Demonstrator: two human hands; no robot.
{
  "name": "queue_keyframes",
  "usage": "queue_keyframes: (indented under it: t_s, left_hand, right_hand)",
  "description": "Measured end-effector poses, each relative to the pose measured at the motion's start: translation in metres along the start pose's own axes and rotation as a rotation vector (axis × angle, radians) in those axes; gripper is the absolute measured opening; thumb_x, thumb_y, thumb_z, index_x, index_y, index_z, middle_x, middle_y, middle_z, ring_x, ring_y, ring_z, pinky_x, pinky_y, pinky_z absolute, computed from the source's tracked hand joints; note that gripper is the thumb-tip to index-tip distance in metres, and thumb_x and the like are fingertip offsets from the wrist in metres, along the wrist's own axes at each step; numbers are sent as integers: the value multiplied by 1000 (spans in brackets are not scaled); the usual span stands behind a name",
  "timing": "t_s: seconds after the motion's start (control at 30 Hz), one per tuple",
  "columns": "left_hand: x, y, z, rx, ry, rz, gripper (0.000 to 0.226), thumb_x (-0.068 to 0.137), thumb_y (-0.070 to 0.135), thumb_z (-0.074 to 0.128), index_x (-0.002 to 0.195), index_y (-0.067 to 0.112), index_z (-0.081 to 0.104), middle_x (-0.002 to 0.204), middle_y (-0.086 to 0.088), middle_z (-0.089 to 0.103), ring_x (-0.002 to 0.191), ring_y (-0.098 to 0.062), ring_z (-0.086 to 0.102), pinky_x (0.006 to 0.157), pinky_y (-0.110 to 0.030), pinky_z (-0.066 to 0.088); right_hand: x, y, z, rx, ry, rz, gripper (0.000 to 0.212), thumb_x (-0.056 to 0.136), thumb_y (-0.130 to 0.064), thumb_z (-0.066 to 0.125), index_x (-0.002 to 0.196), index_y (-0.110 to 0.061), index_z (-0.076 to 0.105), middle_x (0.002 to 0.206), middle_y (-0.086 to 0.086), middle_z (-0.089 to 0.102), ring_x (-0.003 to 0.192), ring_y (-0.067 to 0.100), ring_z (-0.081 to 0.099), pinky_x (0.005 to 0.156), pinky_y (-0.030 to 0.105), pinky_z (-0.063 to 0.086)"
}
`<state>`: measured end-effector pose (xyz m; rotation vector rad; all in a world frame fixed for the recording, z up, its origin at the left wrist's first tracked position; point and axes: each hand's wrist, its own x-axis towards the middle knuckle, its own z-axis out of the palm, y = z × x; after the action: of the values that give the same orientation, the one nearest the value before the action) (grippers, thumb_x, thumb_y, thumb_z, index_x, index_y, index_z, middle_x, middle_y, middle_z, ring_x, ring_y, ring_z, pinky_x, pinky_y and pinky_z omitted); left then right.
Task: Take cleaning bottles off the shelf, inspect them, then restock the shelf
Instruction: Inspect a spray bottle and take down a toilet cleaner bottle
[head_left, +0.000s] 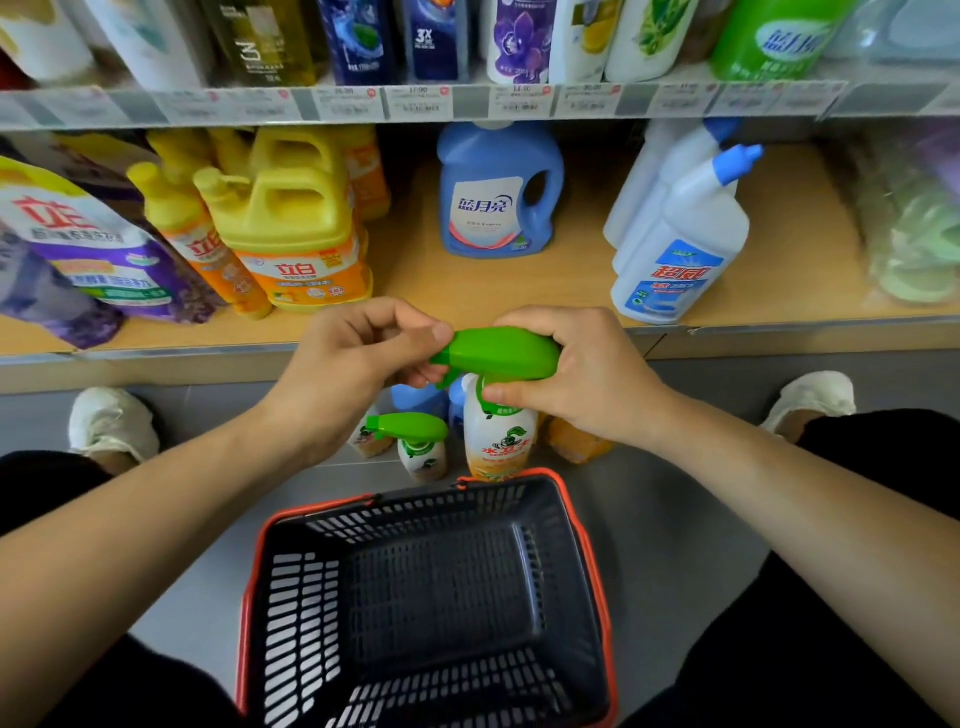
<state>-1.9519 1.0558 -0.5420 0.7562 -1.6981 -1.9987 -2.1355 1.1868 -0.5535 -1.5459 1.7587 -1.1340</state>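
I hold a white spray bottle (497, 441) with a green trigger head (501, 356) upright in front of the lower shelf (467, 291). My right hand (576, 374) grips the neck and the back of the green head. My left hand (358, 364) pinches the nozzle tip at the head's left end. A second spray bottle (423, 447) of the same kind stands on the floor just left of it. More bottles, blue and orange, stand on the floor behind, mostly hidden by my hands.
A dark shopping basket with an orange rim (587, 540) sits on the floor between my knees. On the shelf stand yellow detergent jugs (296, 228), a blue jug (498, 197), white toilet-cleaner bottles (680, 244) and purple refill pouches (88, 249). My shoes (111, 426) flank the floor bottles.
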Motion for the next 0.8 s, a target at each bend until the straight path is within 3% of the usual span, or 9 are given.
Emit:
queue_keyframes:
  t_s: [0.1, 0.23, 0.33, 0.5, 0.7, 0.8]
  left_hand:
    - [0, 0, -1, 57, -30, 65, 5, 77, 24, 76, 79, 20, 77, 68, -7, 71, 62, -12, 68, 61, -18, 53]
    - [-3, 0, -4, 333, -95, 248, 23, 85, 24, 74, 108, 20, 74, 86, -17, 72, 75, -26, 68, 73, -36, 57]
    - [-4, -1, -4, 537, -59, 382, 35, 84, 19, 79, 117, 25, 70, 91, -7, 71, 83, -15, 68, 79, -31, 57]
    - [-6, 3, -5, 769, 40, 646, 31, 81, 10, 84, 110, 5, 75, 90, -6, 72, 79, -12, 68, 76, -25, 56]
    - [-5, 7, -7, 935, 69, 822, 19, 83, -5, 76, 102, 0, 77, 94, -7, 75, 80, -14, 67, 77, -22, 54]
    - [-5, 8, -6, 927, 55, 804, 22, 80, 5, 84, 100, 0, 77, 93, -6, 75, 78, -14, 66, 75, -22, 54]
  right_hand:
    - [-1, 0, -2, 22, 2, 11, 33, 71, -22, 89, 98, -27, 71, 82, -7, 71, 74, 0, 61, 66, 24, 51]
    - [1, 2, -7, 32, -9, 56, 28, 72, -21, 89, 94, -15, 73, 80, 1, 72, 72, 15, 65, 64, 35, 52]
    - [2, 4, -11, 55, -21, 72, 27, 74, -21, 88, 95, -11, 73, 79, 6, 71, 73, 23, 65, 62, 39, 52]
    - [2, 8, -14, 185, -79, 125, 28, 77, -18, 85, 99, -9, 72, 80, 9, 71, 64, 11, 65, 51, 20, 49]
    - [2, 13, -16, 251, -133, 172, 29, 80, -23, 83, 103, -11, 71, 83, 12, 71, 56, 16, 58, 47, 24, 47]
    - [1, 14, -15, 281, -142, 171, 31, 80, -25, 82, 104, -10, 71, 84, 14, 71, 55, 14, 57, 47, 23, 46]
